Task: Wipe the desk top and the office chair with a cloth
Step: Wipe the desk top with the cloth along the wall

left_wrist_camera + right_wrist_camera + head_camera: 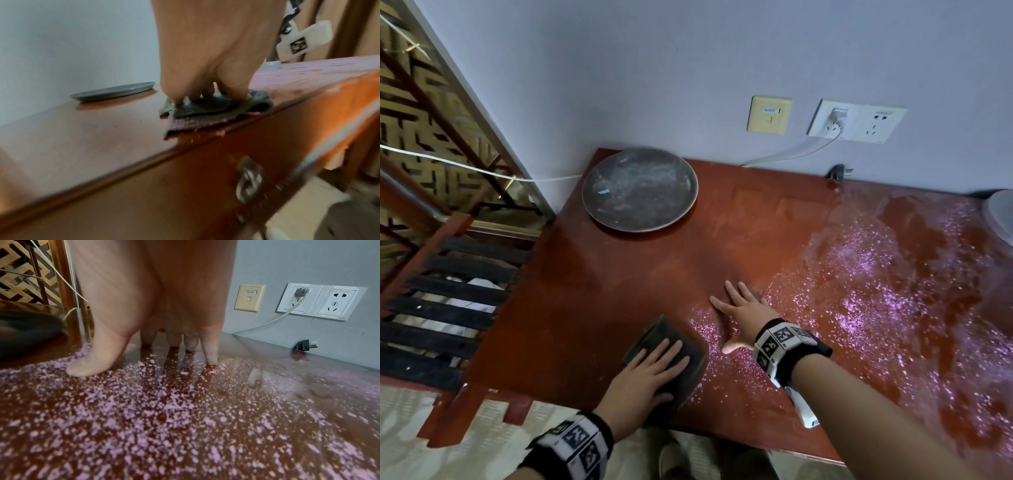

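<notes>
A folded dark grey cloth lies near the front edge of the red-brown desk top. My left hand presses flat on the cloth with straight fingers. My right hand lies flat on the desk just right of the cloth, fingers spread, palm down. Pink-purple powder covers the desk's right half and reaches the cloth's right side. The left part of the desk is bare wood. No office chair shows.
A round grey dusty plate sits at the desk's back left. Wall sockets with a white cable, and a loose black plug, line the back wall. A slatted wooden frame stands left of the desk.
</notes>
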Available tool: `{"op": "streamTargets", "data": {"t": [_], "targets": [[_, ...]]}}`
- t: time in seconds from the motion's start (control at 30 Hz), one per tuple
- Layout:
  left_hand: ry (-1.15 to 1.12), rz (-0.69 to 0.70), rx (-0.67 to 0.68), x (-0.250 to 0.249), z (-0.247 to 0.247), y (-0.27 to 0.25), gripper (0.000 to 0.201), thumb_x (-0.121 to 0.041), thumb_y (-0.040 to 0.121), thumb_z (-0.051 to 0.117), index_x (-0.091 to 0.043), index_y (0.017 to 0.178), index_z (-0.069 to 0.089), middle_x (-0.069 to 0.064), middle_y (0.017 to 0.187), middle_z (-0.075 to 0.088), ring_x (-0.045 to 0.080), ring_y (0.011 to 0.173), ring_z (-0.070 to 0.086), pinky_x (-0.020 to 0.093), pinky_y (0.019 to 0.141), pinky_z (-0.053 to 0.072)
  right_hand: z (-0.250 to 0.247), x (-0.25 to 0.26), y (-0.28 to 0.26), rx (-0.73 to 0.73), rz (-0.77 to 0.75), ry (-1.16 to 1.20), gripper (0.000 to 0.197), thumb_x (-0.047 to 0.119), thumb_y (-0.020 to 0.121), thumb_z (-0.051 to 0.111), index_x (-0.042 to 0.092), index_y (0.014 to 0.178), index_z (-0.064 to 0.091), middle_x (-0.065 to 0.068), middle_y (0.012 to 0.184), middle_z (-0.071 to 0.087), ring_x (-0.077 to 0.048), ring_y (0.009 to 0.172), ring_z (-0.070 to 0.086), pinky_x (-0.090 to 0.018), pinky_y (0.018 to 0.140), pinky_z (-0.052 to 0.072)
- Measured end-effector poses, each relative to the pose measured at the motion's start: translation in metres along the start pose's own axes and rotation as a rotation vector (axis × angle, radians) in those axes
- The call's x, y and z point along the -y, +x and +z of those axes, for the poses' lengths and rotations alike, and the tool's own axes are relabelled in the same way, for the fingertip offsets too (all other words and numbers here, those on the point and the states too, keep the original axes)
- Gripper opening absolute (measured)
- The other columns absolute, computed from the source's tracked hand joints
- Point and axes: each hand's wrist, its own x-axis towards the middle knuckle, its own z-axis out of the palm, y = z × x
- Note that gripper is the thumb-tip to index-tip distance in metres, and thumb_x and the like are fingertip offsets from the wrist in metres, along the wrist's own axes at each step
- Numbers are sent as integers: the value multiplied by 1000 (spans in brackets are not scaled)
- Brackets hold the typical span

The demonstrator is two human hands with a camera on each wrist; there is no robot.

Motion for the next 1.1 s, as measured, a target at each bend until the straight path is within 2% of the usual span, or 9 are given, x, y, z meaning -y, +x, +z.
{"op": "streamTargets", "data": {"t": [0.1, 0.17, 0.23, 0.3, 0.37, 0.5, 0.63, 0.9, 1.1], "targets": [[-9, -84, -59, -8, -27, 26, 93, -45, 83, 60, -30, 148, -5, -5, 155, 12, 21, 142, -6, 35, 111, 34, 0, -1, 0, -10, -3, -4, 107, 50, 73, 72, 39, 148, -3, 1, 155, -23, -24, 143, -18, -55, 115, 6], [-64, -77, 1, -6, -26, 21, 101, -53, 70, 72, -28, 149, 13, -5, 151, 28, 19, 139, 21, 33, 104, 42, -1, -1, 0, -4, -1, -14, 106, 50, 73, 72, 39, 148, -3, 1, 155, -24, -24, 143, -18, -56, 115, 7], [-115, -100, 64, -3, -23, 11, 116, -57, 60, 77, -31, 150, 7, -9, 142, 46, 12, 130, 43, 30, 92, 50, -2, -1, 2, -2, -5, -14, 107, 49, 73, 72, 40, 148, -4, 1, 155, -24, -25, 143, -18, -56, 115, 7], [-167, -108, -31, 3, -23, 10, 100, -48, 79, 64, -31, 148, -6, -8, 152, 25, 13, 139, 20, 32, 105, 41, -6, -1, 4, -15, -8, -27, 108, 50, 72, 73, 40, 147, -4, 0, 155, -23, -25, 144, -17, -57, 114, 8], [-189, -105, 25, 5, -31, 18, 74, -38, 95, 47, -35, 146, -6, -11, 150, -14, 10, 136, -17, 33, 118, 12, -5, 0, 2, -10, -7, -41, 108, 51, 71, 73, 40, 148, -3, 0, 155, -22, -26, 144, -15, -57, 113, 10], [-213, -110, 63, -3, -29, 14, 68, -35, 99, 40, -33, 146, -9, -10, 144, -29, 10, 132, -28, 31, 117, 0, 2, -2, 4, -9, 0, -44, 108, 52, 71, 73, 40, 147, -3, 1, 155, -22, -26, 144, -16, -57, 113, 10], [-196, -50, 57, -8, -17, -9, 65, -33, 98, 43, -38, 141, -5, -10, 149, -20, 22, 137, -24, 35, 117, 1, 1, -3, 5, 4, -9, -31, 109, 52, 70, 73, 40, 147, -3, 0, 155, -22, -26, 144, -16, -57, 114, 9], [-214, -134, 79, -10, -29, 45, 69, -31, 98, 45, -29, 149, -2, -10, 144, -26, 11, 132, -26, 37, 118, 7, 2, -4, 6, -3, -11, -12, 109, 52, 70, 73, 39, 148, -2, -1, 156, -21, -26, 144, -16, -60, 114, 8], [-191, -23, -97, -13, 0, 5, 86, -37, 75, 75, -27, 146, 27, 0, 151, 26, 17, 140, 18, 34, 108, 29, 5, -6, 7, -26, -10, -19, 108, 54, 70, 73, 40, 148, -1, 0, 156, -20, -25, 144, -16, -59, 114, 9]]}}
